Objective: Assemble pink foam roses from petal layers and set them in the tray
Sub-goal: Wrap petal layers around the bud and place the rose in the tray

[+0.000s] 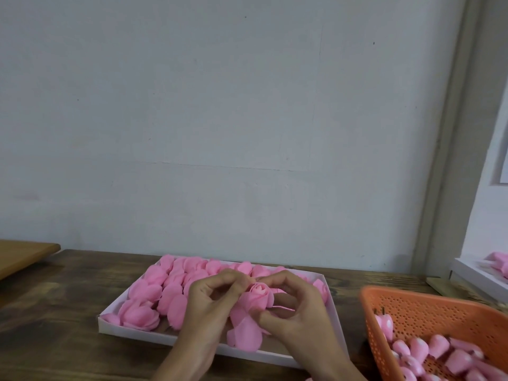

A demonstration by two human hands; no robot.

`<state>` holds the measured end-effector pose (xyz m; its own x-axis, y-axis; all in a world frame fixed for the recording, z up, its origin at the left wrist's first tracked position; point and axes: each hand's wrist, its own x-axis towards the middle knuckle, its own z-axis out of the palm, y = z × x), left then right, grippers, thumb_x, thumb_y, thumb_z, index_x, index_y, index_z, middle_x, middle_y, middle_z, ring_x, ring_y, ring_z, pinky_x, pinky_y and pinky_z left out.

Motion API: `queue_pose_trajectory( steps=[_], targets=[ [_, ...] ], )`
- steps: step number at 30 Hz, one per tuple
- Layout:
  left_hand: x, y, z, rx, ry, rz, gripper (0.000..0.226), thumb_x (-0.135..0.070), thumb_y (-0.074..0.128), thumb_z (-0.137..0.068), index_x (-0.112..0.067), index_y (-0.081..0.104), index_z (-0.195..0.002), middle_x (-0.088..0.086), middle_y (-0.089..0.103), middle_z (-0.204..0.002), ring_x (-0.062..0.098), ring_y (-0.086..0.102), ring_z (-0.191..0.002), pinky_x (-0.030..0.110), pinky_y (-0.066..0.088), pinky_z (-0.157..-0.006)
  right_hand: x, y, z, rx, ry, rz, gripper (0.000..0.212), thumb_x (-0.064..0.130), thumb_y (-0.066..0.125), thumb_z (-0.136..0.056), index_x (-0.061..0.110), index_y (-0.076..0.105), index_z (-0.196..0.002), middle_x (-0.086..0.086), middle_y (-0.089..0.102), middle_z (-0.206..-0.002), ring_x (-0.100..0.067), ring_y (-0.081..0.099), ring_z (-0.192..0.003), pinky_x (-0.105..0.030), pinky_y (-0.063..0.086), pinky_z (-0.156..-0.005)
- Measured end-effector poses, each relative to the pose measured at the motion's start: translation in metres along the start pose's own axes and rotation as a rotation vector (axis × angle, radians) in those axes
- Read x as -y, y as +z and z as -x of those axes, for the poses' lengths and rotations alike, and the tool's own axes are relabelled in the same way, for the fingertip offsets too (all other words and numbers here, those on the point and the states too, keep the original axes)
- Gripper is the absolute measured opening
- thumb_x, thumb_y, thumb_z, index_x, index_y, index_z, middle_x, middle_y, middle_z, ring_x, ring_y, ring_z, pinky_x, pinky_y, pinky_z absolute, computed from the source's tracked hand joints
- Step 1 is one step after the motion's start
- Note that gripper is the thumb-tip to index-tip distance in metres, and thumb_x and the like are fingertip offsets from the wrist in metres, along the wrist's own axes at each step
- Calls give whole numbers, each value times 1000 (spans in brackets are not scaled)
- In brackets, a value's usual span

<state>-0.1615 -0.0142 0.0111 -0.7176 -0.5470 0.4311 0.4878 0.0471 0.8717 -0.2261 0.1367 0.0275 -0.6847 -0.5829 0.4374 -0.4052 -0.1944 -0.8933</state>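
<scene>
A half-built pink foam rose [257, 295] is held above the white tray [110, 324], its bud facing up and loose petal layers [246, 335] hanging below. My left hand [209, 303] pinches the petals on the rose's left side with curled fingers. My right hand [298, 309] grips the rose from the right, thumb and fingers curled round its base. Several finished pink roses [143, 314] fill the tray's left and far parts.
An orange perforated basket [412, 306] at the right holds several pink buds [437, 350]. A white box [478, 276] with more pink pieces stands at the far right. A lighter wooden board [24, 254] lies at the left on the dark wooden table [55, 325]. A grey wall rises behind.
</scene>
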Motion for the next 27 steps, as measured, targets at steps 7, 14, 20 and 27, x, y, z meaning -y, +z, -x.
queue_pose_trajectory(
  steps=[7, 14, 20, 27],
  targets=[
    [-6, -1, -1, 2, -38, 24, 40, -46, 71, -92, -8, 81, -90, 18, 78, -97, 32, 76, -94, 40, 61, -71, 2, -1, 0, -5, -22, 1, 41, -8, 80, -79, 28, 79, -99, 0, 79, -101, -20, 77, -92, -32, 63, -73],
    [0, -17, -11, 101, -263, 52, 32, -22, 86, -70, -11, 82, -100, 19, 77, -106, 29, 77, -93, 36, 62, -70, 6, -6, -4, -120, -6, -169, 31, -17, 76, -79, 4, 75, -101, -11, 79, -98, -27, 78, -93, -42, 65, -80],
    [11, -21, -13, 19, -353, 217, 39, -5, 88, -60, 6, 77, -96, 31, 73, -104, 35, 74, -88, 34, 60, -64, 2, -6, -3, -111, -16, -187, 33, -20, 74, -79, 7, 77, -99, -11, 79, -98, -26, 78, -92, -31, 63, -73],
    [9, -7, -12, -92, -209, 143, 42, -27, 93, -45, -13, 81, -83, 18, 79, -94, 29, 77, -77, 32, 58, -54, 0, 1, 1, -23, -43, -37, 36, -10, 79, -78, 23, 81, -93, -4, 80, -95, -22, 78, -91, -28, 62, -71]
  ],
)
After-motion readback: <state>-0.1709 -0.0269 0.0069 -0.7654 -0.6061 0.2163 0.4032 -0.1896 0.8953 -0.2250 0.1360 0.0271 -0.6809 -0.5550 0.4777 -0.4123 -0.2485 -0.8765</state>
